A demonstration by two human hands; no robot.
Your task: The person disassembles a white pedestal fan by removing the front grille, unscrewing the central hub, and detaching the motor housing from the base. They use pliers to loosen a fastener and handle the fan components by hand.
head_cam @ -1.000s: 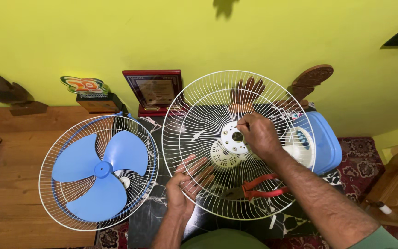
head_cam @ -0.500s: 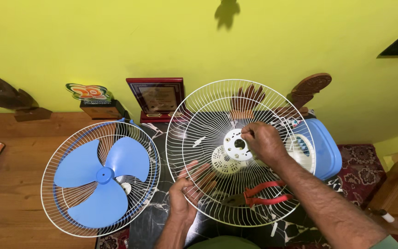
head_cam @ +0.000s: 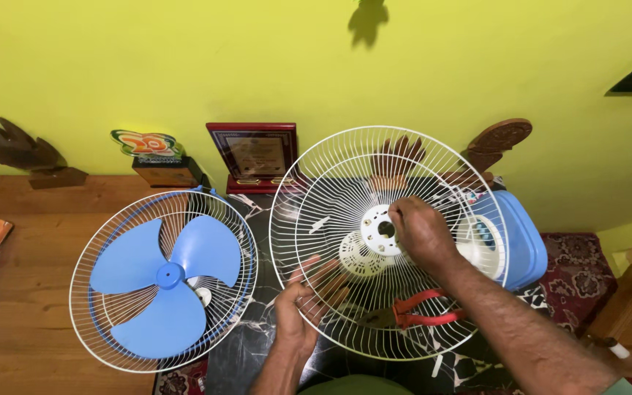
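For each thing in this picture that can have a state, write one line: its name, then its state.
White fan guard: detached, tilted, held.
Left hand: gripping the guard's lower wires.
Right hand: inside the guard at its centre hub.
Blue fan blade: lying in the other guard.
Red-handled pliers: lying unused.

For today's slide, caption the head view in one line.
Left hand steadies a white fan guard; right hand works its hub.

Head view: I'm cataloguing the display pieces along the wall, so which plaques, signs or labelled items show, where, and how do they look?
Framed plaque: leaning on the yellow wall behind the white fan guard, rectangular, dark red frame, pale inner panel.
Colourful trophy sign: left of the plaque, irregular green-edged shape with orange and red, on a dark wooden base.
No screens or packages visible.
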